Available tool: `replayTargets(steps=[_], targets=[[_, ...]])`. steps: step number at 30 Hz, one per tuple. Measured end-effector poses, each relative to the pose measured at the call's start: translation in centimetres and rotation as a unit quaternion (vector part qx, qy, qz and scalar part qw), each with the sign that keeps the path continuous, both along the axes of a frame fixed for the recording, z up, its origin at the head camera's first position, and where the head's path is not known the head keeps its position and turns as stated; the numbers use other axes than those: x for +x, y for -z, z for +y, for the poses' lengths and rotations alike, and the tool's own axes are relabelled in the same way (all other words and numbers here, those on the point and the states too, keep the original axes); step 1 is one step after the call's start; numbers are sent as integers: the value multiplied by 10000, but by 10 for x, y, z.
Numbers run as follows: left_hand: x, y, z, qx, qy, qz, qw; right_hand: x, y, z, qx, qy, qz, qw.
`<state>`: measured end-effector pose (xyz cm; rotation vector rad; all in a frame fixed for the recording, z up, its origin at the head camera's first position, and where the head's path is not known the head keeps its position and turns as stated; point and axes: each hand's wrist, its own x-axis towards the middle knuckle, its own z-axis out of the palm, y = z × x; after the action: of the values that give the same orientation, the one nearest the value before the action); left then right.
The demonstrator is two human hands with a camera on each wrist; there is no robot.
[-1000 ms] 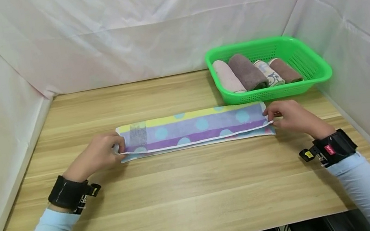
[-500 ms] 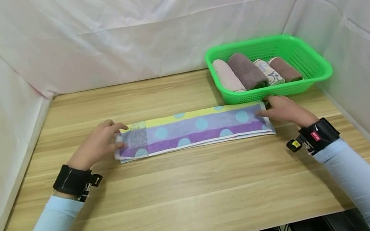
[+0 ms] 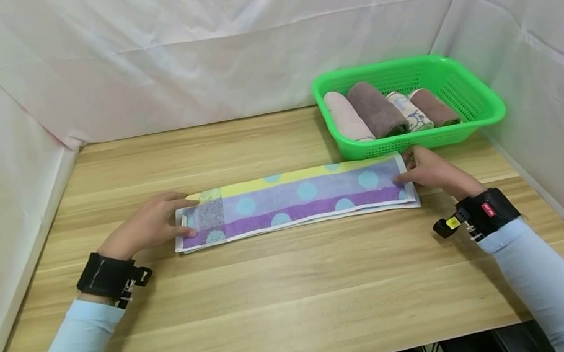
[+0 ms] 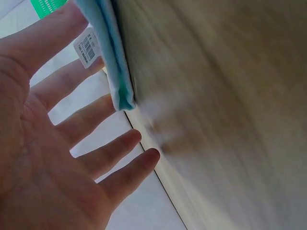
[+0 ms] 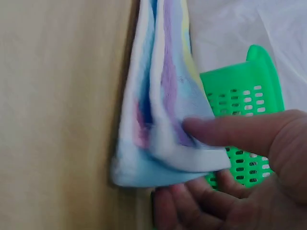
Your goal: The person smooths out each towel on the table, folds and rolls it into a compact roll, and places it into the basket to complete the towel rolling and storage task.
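A towel (image 3: 276, 204) with yellow, lavender and purple bands and pale blue dots lies folded in a long strip across the table. At its left end, my left hand (image 3: 151, 224) spreads straight fingers, touching the cloth. A white barcode tag (image 4: 88, 47) pokes out beside the fingers in the left wrist view. My right hand (image 3: 434, 169) has the towel's right end between the thumb (image 5: 211, 131), which lies on top, and curled fingers below the edge. Several layers show at that end in the right wrist view.
Behind the towel's right end stands a green basket (image 3: 466, 93). Rolled towels (image 3: 375, 109) in pink, brown and a white print lie along its left part. White sheets (image 3: 235, 39) hang around the wooden table (image 3: 303, 298).
The towel's raised front edge has been laid down and let go. Both hands have shifted up onto the ends. The left end has since slid slightly toward the front, and the left fingers have straightened.
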<state>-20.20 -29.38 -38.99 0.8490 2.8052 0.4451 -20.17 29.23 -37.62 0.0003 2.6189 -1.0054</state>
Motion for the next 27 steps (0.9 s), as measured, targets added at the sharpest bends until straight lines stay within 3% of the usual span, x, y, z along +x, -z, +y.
replayTargets(steps=[6,12,15,17,19,21,27], targets=[[4,0,8,-78,136,16,9999,17,-4,19,-683,272,-103,9972],[9,-2,38,-32,292,154,9994,34,-21,54,-876,534,195,9945],[7,-1,58,-4,328,184,9993,44,-37,65,-1572,847,523,9825],[7,-2,68,-14,312,186,9993,48,-48,66,-2329,1023,754,9641],[6,-2,76,-28,321,171,9993,51,-61,61,-2961,1065,982,9441],[7,-2,80,-28,334,162,9993,51,-75,50,-3324,1001,1182,9303],[6,1,82,93,253,13,9996,45,-118,-12,-3218,380,1460,9347]])
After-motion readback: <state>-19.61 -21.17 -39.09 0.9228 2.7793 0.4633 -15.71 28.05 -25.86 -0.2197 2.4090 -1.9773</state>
